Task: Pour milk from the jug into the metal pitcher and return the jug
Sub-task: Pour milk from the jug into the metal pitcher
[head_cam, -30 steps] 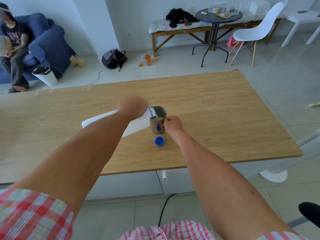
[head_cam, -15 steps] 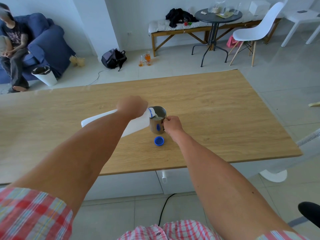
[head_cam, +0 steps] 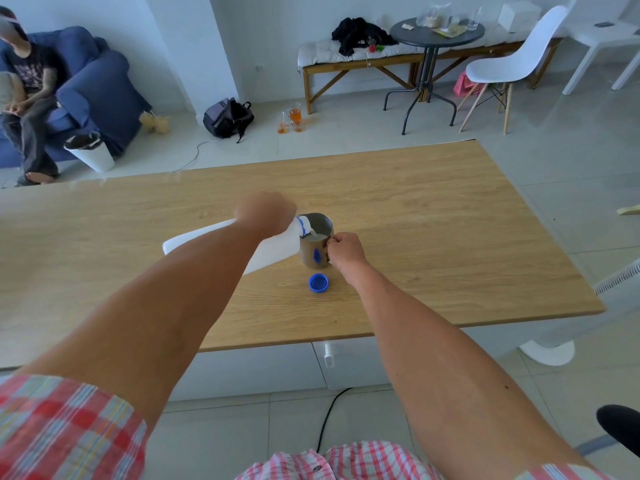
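Note:
My left hand (head_cam: 265,213) grips the white plastic milk jug (head_cam: 273,251), which lies tipped almost flat with its blue-ringed neck over the rim of the metal pitcher (head_cam: 313,249). A thin stream of milk runs from the mouth into the pitcher, and white milk shows inside it. The pitcher stands upright on the wooden table (head_cam: 433,244). My right hand (head_cam: 344,251) is closed on the pitcher's handle at its right side. The jug's blue cap (head_cam: 318,283) lies open side up on the table just in front of the pitcher.
Beyond the table's far edge are a dark backpack (head_cam: 228,117), glasses of orange drink on the floor (head_cam: 292,121), a round black side table (head_cam: 436,32), a white chair (head_cam: 509,65) and a bench. A person sits on a blue sofa (head_cam: 93,95) far left, by a white bin (head_cam: 90,151).
Both hands, the jug and the pitcher keep nearly the same position while the milk keeps pouring. The milk level in the pitcher looks slightly higher.

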A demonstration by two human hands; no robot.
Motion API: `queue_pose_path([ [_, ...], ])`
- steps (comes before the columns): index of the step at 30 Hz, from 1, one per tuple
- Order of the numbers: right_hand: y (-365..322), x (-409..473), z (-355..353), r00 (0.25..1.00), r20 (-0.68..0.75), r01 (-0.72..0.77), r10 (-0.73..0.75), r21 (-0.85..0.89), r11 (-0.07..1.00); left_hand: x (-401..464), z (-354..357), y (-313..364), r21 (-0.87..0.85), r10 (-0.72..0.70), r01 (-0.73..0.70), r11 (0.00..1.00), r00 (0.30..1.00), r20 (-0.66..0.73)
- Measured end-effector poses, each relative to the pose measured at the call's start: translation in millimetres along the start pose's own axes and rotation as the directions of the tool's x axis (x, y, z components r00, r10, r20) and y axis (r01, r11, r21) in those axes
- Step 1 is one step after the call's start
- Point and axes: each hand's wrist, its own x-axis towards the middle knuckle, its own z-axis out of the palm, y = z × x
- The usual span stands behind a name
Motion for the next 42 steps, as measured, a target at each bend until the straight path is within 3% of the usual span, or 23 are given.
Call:
queue_pose_path([
  [42,0.1,-0.1,-0.3,1.0,0.012,0.007,-0.007,0.03,1.0,3.6,-0.3,0.9,0.009,-0.011,0.011,1.0,1.0,0.011],
])
